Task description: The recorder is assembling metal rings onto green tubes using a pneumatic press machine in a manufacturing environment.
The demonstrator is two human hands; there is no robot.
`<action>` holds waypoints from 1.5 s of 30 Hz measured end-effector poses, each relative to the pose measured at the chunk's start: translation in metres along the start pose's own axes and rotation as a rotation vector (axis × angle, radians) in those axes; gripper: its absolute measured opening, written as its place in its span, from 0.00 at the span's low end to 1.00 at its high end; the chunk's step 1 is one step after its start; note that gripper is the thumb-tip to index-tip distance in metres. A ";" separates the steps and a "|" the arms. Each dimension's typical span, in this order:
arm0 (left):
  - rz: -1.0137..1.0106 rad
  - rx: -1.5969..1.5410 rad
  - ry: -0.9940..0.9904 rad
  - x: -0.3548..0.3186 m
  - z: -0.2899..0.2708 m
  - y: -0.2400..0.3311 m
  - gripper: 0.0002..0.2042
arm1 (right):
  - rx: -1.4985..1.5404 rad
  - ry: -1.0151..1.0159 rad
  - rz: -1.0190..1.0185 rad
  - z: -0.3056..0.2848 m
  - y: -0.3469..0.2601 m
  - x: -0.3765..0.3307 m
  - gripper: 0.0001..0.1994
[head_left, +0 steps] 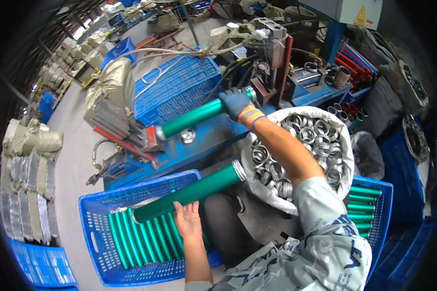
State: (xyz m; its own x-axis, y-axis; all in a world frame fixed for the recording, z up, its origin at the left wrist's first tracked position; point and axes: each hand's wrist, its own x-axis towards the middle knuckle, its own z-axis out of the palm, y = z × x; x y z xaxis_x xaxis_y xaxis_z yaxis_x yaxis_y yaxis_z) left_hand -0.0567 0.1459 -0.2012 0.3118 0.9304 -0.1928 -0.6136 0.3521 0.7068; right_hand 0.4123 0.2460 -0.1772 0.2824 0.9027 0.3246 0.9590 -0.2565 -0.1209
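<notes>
My right hand [237,104], in a dark glove with an orange cuff, is wrapped round the right part of a shiny green metal tube [192,119]. That tube spans between two clamp-like heads of the blue machine [179,150]. Below it, a second green tube [189,193] with a silver threaded ring at its right end slants over a blue crate [94,233]. My bare left hand [188,222] is palm up at this tube's lower edge, fingers stretched out and not wrapped round it. Rows of green tubes [145,240] lie in the crate.
A white sack [342,133] full of silver rings stands at my right, beneath my right arm. Another blue crate [386,203] with green tubes is beyond it. Stacked blue crates [175,80] and a wrapped bundle [111,87] stand behind the machine. A grey control box [344,12] hangs above.
</notes>
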 end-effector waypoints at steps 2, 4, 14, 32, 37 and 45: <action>0.031 0.047 0.006 0.006 -0.002 0.019 0.29 | 0.351 0.256 -0.216 -0.057 -0.035 -0.004 0.33; 0.012 0.085 -0.030 0.019 0.009 0.008 0.30 | 0.580 0.397 -0.135 -0.131 -0.037 -0.046 0.32; -0.035 0.016 -0.038 0.235 0.176 -0.116 0.32 | 1.481 0.812 0.368 -0.263 0.079 -0.345 0.35; -0.196 -0.012 0.098 0.328 0.126 -0.173 0.43 | 1.249 0.692 0.802 -0.263 0.049 -0.500 0.55; -0.190 -0.025 0.080 0.330 0.121 -0.173 0.40 | 1.305 0.625 0.715 -0.250 0.056 -0.516 0.51; -0.184 0.051 0.046 0.324 0.103 -0.153 0.40 | 1.338 0.594 0.846 -0.259 0.049 -0.547 0.37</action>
State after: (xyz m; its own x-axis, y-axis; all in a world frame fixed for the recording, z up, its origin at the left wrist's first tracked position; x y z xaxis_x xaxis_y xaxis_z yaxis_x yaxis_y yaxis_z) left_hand 0.2129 0.3830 -0.3019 0.3809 0.8551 -0.3517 -0.5119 0.5118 0.6900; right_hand 0.3111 -0.3495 -0.1177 0.9367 0.3501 0.0025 -0.0600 0.1676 -0.9840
